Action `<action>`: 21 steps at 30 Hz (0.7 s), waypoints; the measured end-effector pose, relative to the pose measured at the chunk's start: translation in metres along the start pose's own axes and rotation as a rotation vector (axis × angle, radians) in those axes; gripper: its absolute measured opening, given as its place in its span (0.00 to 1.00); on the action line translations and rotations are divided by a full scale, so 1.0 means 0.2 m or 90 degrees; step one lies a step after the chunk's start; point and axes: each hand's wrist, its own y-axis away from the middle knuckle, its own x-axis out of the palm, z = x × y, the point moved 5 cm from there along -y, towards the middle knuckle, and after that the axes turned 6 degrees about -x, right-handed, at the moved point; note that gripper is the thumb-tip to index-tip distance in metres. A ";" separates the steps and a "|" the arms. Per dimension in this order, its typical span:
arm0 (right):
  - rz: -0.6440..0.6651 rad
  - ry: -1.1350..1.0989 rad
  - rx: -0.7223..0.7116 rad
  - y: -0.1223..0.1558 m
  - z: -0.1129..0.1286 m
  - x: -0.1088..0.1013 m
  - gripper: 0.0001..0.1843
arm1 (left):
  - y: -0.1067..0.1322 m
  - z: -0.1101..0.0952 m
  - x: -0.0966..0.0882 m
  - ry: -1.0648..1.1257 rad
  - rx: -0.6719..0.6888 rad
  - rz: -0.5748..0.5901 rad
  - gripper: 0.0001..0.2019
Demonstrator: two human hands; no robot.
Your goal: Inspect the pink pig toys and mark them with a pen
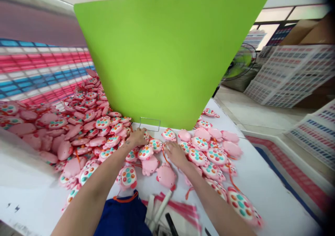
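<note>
Pink animal-shaped toys with coloured dots on a white face and orange cords lie all about my hands. My left hand (138,137) rests at the inner edge of the heap, fingers reaching over a dotted toy (146,135) in front of the green panel. Farther right, my right hand (175,153) lies low over the table with its fingers spread, close to an orange cord (164,154). A toy with its plain pink back up (166,176) sits below that hand. Between my forearms is another dotted toy (128,177). The undersides of both hands are hidden.
A large green panel (167,58) stands upright across the white table (269,187). The toy heap (86,113) fills the left, against a striped mesh wall (44,70). Pink strips (180,209) and a white stick (162,206) lie nearest me. A fan (240,62) stands beyond.
</note>
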 end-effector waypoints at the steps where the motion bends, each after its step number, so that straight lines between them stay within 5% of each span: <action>1: 0.014 -0.022 -0.017 0.03 0.07 0.02 0.27 | 0.04 -0.01 -0.03 0.007 0.007 -0.020 0.39; 5: 0.078 -0.142 -0.108 0.19 0.32 0.09 0.30 | 0.26 -0.03 -0.16 0.042 0.049 -0.109 0.40; 8: 0.067 -0.189 -0.111 0.32 0.39 0.03 0.30 | 0.49 0.00 -0.20 0.063 0.069 -0.153 0.37; 15: 0.110 -0.191 -0.068 0.60 0.41 0.03 0.43 | 0.87 0.14 0.02 0.080 0.029 -0.209 0.33; 18: 0.061 -0.253 -0.048 0.61 0.39 0.06 0.39 | 0.94 0.15 0.10 0.126 0.005 -0.205 0.33; 21: -0.033 -0.455 0.026 0.60 0.34 0.02 0.31 | 1.03 0.08 0.08 0.249 0.043 -0.250 0.26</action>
